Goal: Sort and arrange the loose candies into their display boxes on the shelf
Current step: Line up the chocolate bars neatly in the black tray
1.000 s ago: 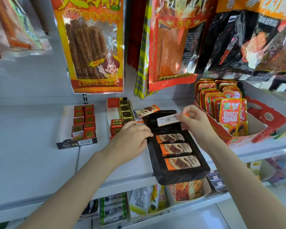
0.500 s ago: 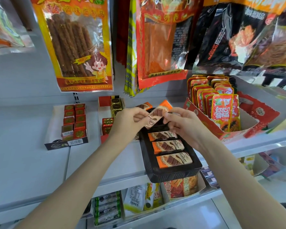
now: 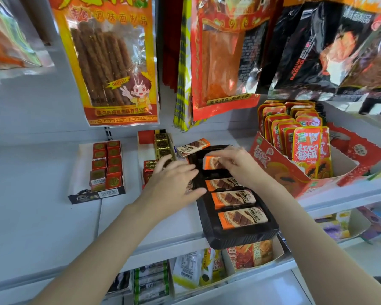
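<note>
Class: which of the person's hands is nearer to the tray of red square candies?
Left. The left hand lies just right of the tray of red square candies; the right hand is further right, over the black tray.

Both forearms bare to frame edge, no sleeves/watch/rings visible; hands (image 3: 174, 183) bare, no gloves.

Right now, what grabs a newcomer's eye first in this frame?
The two hands at centre: the right hand pinches an orange candy bar over the back of the black tray, where three matching bars lie in a row, while the left hand rests spread at the tray's left edge. Next, the big snack bags hanging above, and the red box of packets to the right.
</note>
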The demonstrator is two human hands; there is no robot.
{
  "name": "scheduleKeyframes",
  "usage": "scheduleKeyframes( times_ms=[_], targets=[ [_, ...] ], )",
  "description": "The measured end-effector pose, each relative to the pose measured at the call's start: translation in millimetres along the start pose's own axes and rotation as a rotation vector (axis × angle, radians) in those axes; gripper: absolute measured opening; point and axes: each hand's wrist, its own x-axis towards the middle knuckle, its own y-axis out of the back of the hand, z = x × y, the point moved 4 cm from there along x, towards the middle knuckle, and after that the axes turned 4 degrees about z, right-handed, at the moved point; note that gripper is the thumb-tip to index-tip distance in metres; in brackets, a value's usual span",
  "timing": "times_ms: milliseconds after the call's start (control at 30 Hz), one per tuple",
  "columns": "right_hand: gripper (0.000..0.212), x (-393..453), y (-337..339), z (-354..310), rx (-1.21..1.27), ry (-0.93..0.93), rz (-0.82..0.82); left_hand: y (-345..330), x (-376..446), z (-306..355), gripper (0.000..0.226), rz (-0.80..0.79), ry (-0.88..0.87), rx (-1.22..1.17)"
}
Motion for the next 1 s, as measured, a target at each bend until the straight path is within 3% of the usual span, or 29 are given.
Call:
scheduleKeyframes(
  times_ms=[133, 300, 500, 667, 833, 1000],
  targets=[
    [0.024, 1, -11, 3, 0.112, -0.121, -0.103, 1, 1, 1, 0.068, -0.047, -0.009, 0.016],
    [0.019, 2, -1, 6, 0.007, -0.090, 0.063, 1, 1, 2, 0.069, -0.060, -0.009, -0.005],
    [0.016, -2, -8, 3, 0.020, -0.090, -0.041, 2, 0, 3, 0.068, -0.075, -0.006, -0.023],
    [0.008, 0, -12, 3, -0.094, -0.072, 0.037, 2, 0, 5, 0.068, -0.073, -0.007, -0.021],
    [0.017, -7, -9, 3, -0.112, -0.018, 0.128, 3, 1, 4, 0.068, -0.085, 0.003, -0.019],
    [0.030, -15, -15, 7, -0.364, 0.014, -0.015, 2, -1, 5, 0.068, -0.092, 0.000, -0.025]
  ],
)
